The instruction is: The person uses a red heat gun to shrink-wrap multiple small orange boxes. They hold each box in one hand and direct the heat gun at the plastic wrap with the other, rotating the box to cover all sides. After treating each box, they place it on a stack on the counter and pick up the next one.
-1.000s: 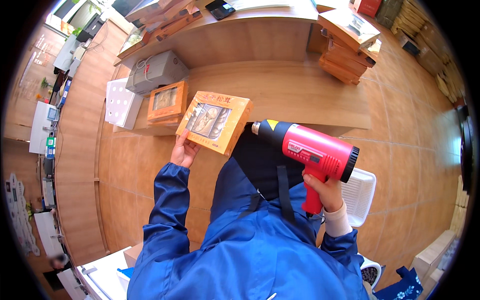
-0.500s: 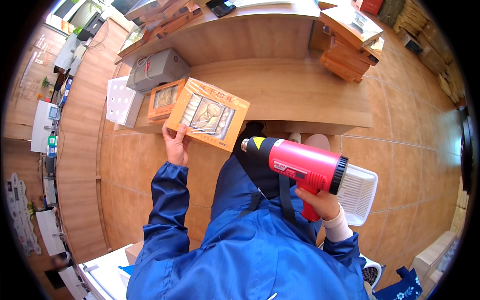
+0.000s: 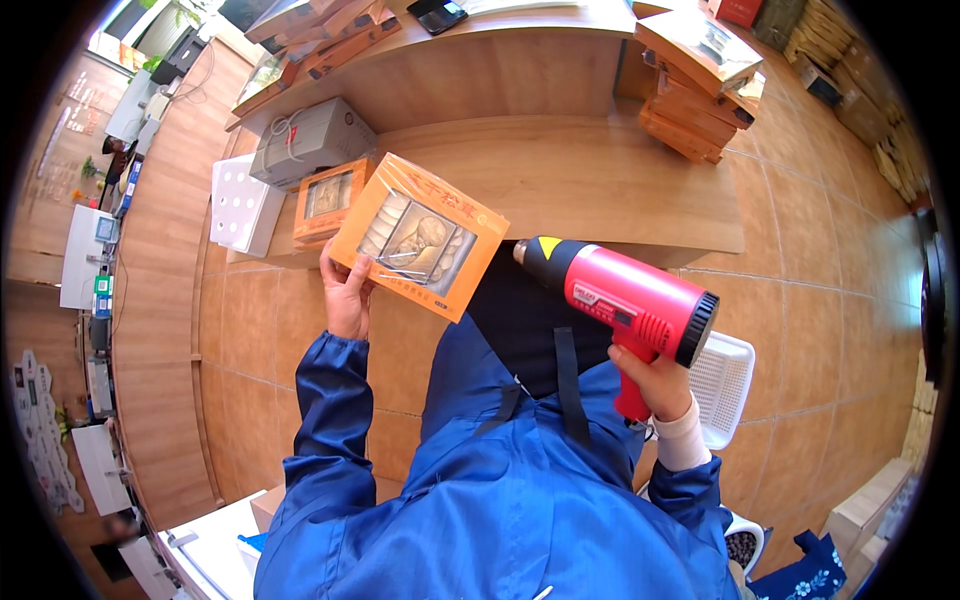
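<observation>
My left hand point(image 3: 348, 290) grips the lower left corner of an orange gift box point(image 3: 472, 225), thumb on its face. Pale sliced pieces show through the box's clear window, and the box is tilted in the air above my lap. In my right hand point(image 3: 655, 380) is a red heat gun point(image 3: 640, 305), held by its handle with fingers wrapped round it. Its metal nozzle points left at the box's right edge, a small gap away. A similar orange box point(image 3: 328, 200) lies on the bench just behind the held one.
On the wooden bench point(image 3: 560, 170) stand a grey box point(image 3: 315, 140) with a cord and a white dotted box point(image 3: 240, 205). Orange boxes point(image 3: 690, 115) are stacked at the right end, more point(image 3: 350, 40) at the far left. A white plastic basket point(image 3: 725, 385) is beyond my right hand.
The heat gun has moved right and slightly up, its nozzle now beside the box's right edge. The held box has turned a little clockwise and its lower edge has dropped slightly.
</observation>
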The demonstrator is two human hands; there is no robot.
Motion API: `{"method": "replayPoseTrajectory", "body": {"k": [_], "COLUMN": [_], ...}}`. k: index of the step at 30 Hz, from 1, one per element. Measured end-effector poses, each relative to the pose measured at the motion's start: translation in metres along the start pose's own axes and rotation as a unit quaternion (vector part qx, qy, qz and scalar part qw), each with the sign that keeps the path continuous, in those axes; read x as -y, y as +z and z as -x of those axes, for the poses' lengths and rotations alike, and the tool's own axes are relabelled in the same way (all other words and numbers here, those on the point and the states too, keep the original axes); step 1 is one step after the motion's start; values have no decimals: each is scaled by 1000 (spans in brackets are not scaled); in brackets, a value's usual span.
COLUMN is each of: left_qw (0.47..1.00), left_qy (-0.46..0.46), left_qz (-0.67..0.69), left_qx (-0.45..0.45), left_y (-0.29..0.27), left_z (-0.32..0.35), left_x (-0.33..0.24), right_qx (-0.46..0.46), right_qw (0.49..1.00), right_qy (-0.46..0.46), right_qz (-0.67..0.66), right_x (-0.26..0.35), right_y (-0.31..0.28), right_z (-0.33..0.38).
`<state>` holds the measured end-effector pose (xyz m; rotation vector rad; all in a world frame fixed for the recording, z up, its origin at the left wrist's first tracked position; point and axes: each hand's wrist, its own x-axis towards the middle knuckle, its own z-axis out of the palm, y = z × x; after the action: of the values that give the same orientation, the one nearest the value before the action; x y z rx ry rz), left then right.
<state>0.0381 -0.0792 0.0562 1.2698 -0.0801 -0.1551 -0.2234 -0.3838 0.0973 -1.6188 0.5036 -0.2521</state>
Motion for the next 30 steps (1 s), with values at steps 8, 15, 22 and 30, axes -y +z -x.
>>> {"method": "replayPoseTrajectory", "body": {"k": [8,15,22,30], "left_qw": [994,986,979,978], "left_qy": [-35,-34,-49,-88], "left_qz": [-45,-79,-92,-110], "left_qx": [94,144,178,151], "left_y": [2,-2,4,-1], "left_z": [4,4,5,2], "left_x": [-3,5,2,-1], "right_qx": [-9,25,18,30], "right_qw": [999,999,998,999], "right_qy": [15,-13,-55,-14], "right_qz": [-37,-19,-1,8], "right_x": [6,13,21,18], "right_y": [-4,6,8,1], "right_z": [-8,-18,-26,-18]}}
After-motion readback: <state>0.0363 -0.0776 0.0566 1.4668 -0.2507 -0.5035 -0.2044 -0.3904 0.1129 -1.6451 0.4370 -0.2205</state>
